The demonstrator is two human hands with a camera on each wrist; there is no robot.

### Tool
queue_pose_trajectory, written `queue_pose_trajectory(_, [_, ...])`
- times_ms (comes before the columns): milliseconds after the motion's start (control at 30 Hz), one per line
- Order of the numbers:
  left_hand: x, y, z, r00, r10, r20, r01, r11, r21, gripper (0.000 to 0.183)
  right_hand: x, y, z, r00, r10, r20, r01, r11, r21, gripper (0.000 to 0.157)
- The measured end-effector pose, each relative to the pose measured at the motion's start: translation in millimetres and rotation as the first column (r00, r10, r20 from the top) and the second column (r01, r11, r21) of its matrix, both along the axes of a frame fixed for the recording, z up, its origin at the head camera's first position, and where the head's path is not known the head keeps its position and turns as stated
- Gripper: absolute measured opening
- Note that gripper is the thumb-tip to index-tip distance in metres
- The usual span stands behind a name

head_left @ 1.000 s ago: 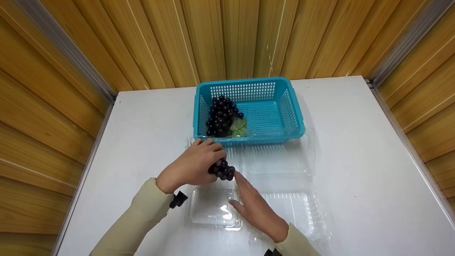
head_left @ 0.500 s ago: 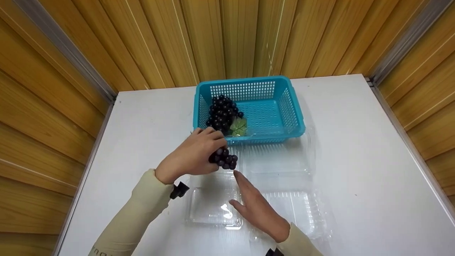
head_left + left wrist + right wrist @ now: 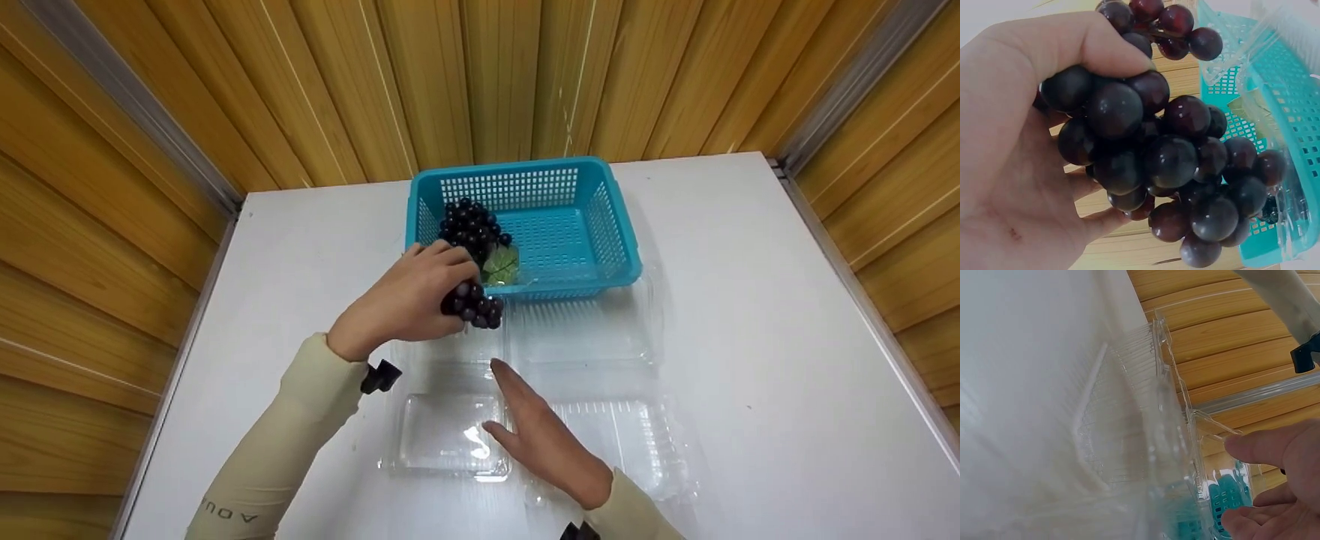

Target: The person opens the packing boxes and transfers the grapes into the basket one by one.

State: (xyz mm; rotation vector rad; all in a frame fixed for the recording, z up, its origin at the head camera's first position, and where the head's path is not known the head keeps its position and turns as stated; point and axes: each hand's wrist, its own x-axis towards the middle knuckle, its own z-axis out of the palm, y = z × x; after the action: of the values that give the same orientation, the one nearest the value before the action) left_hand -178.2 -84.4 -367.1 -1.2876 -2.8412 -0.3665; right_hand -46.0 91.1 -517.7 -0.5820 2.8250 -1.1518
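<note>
A bunch of dark grapes (image 3: 1169,160) hangs in my left hand (image 3: 409,296), gripped with the thumb across its top in the left wrist view. In the head view this hand is over the front left of the teal basket (image 3: 634,259), its fingers overlapping the rim. Another dark grape bunch (image 3: 471,225) with a green leaf (image 3: 501,264) lies inside the basket's left side. My right hand (image 3: 547,439) holds nothing; its fingers are extended and the thumb apart. It lies over the clear plastic clamshell containers, between the front left one (image 3: 450,435) and the front right one (image 3: 619,442).
More clear plastic (image 3: 581,341) spreads behind the front containers, reaching the basket's front. The white table (image 3: 765,315) is bordered by wood-patterned walls (image 3: 502,82) at the back and both sides.
My left hand has moved away from me toward the basket, carrying the grapes away from the right fingertips. The right hand has stayed almost still.
</note>
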Motion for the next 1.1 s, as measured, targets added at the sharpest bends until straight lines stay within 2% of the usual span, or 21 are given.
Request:
queue_pose_trajectory(367, [-11.4,5,0.6,0.999,-0.018,-0.047,0.021,0.998,0.060,0.037,1.4,2,-0.8,1.000,0.022,0.016,-0.022,1.000,-0.018,0.074])
queue_pose_trajectory(667, [-21.0,13,1.9,1.000,-0.005,-0.019,0.006,0.995,0.096,0.041,1.2,2,1.3,0.998,0.021,0.062,-0.021,1.000,-0.004,0.070])
queue_pose_trajectory(1100, [-32.2,20,3.3,1.000,0.011,0.004,-0.011,0.994,0.108,0.038,-1.4,0,0.8,0.998,0.021,0.064,-0.021,1.000,0.002,0.065])
